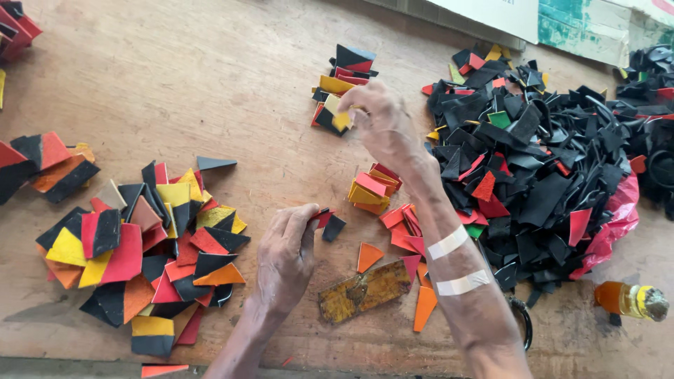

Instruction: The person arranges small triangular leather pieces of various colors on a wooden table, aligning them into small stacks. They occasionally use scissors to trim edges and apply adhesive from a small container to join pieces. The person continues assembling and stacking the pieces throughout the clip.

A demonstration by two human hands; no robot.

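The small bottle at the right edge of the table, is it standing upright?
No, the small orange bottle lies on its side on the wooden table, its cap end pointing right.

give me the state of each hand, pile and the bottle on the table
left hand: pinching a red and black piece
right hand: raised, gripping a yellow piece
glued pieces pile: spread loosely
black scrap heap: heaped, tangled
small bottle: lying on its side
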